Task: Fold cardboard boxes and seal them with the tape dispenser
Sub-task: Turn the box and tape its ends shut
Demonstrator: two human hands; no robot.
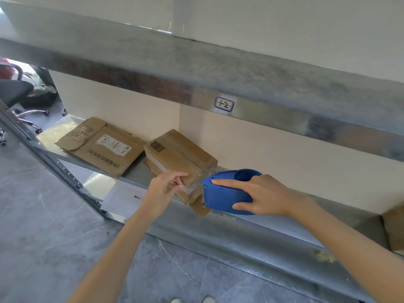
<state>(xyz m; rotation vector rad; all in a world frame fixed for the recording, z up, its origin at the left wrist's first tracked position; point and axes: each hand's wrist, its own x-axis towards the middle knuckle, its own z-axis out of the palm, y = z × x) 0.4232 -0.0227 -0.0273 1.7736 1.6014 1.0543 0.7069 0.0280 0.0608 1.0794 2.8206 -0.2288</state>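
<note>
Saw a solid blue tape dispenser [227, 194]. Found plain brown cardboard on the folded box [181, 155], marked with a black barcode [157, 146] and crossed by glossy clear tape. Noted the same brown on the flattened cardboard [94, 149], carrying a white label [113, 145] with black print and a line of dark characters. Met mottled, dull grey metal across the lower shelf [273, 224] and upper shelf [196, 68]. Spotted a white tag [224, 104] outlined in blue with dark handwriting. Registered a cream wall [273, 149], a dark grey floor [54, 237] veined with white, a white sheet [122, 196] with small black print, and a black chair [13, 90] on shiny silver legs.
</note>
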